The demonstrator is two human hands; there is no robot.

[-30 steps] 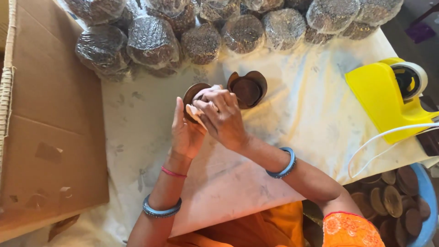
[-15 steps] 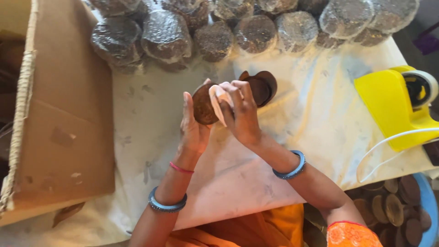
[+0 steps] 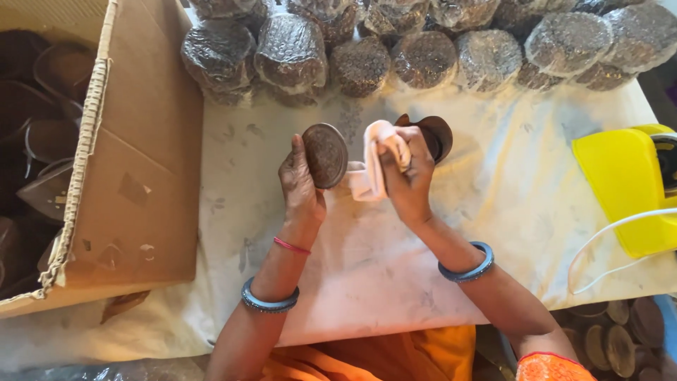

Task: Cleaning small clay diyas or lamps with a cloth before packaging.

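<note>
The left hand (image 3: 302, 185) holds a round brown disc (image 3: 325, 155). The disc stands up on its edge, with its flat face turned toward the camera. The thumb lies along the near side of the disc and the fingers are curled behind it, so the hand is closed around it. The disc is up in the air, above the tabletop (image 3: 367, 275).

The right hand (image 3: 407, 176) is closed tight on a bunched-up pale pink cloth (image 3: 372, 169). The cloth is just beside the disc, on its right, and one corner of the cloth reaches the disc's edge.

Right behind the right hand, more brown discs (image 3: 431, 130) lie on the tabletop. The hand hides part of them.

The tabletop is covered with a white sheet with grey smudges on it. At the far edge there is a row of round bundles (image 3: 360, 63) wrapped in clear plastic. On the left stands an open cardboard box (image 3: 134, 190) with dark shapes inside. On the right sits a yellow machine (image 3: 624, 190), and a white cord (image 3: 620, 233) curls across it.

Each wrist has a blue bangle. The left wrist also has a thin red band. Down in the right corner, more brown discs lie in a tub (image 3: 620, 339).
</note>
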